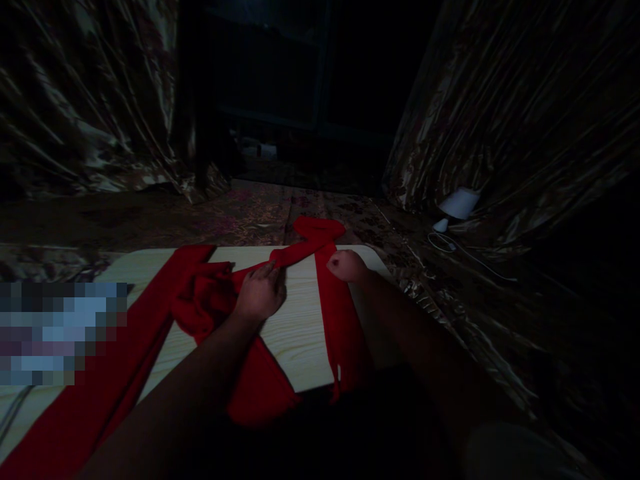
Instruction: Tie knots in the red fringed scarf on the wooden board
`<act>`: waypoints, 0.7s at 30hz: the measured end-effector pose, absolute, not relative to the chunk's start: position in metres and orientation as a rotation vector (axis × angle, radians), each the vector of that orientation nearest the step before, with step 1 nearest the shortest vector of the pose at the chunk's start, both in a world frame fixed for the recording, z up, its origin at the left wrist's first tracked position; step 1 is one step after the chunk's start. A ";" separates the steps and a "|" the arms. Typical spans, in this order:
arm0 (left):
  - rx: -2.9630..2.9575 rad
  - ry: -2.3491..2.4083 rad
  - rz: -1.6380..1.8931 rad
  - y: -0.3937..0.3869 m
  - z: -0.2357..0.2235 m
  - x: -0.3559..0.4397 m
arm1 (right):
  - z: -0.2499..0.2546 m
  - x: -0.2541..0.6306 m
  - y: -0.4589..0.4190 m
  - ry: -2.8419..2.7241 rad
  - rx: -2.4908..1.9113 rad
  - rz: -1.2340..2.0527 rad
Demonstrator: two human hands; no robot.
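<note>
A long red scarf [345, 333], with what looks like fringe at its near end, lies across the light wood-grain table [300, 333]. One narrow stretch runs from a loop past the far edge toward a bunched red heap [203, 300] on the left. My left hand [261, 291] rests on that narrow stretch beside the heap, its fingers bent over the cloth. At the top of the right-hand length, my right hand [347, 265] is closed in a fist against the scarf's edge. Dim light hides the fingertips of both.
A broad red strip of cloth [135, 340] slants down the table's left side. Pixelation covers an item [55, 333] at the left edge. Patterned curtains [90, 100] hang on both sides. A small white lamp [460, 203] with a cord stands beyond the table, at right.
</note>
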State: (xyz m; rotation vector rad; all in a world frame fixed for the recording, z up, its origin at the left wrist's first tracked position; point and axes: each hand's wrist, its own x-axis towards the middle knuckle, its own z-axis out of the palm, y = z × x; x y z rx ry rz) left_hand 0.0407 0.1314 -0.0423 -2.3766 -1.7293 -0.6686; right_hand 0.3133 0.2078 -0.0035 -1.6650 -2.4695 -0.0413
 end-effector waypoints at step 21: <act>-2.279 -1.635 -1.115 0.118 -0.036 0.034 | -0.001 0.274 0.235 -2.320 -1.892 0.073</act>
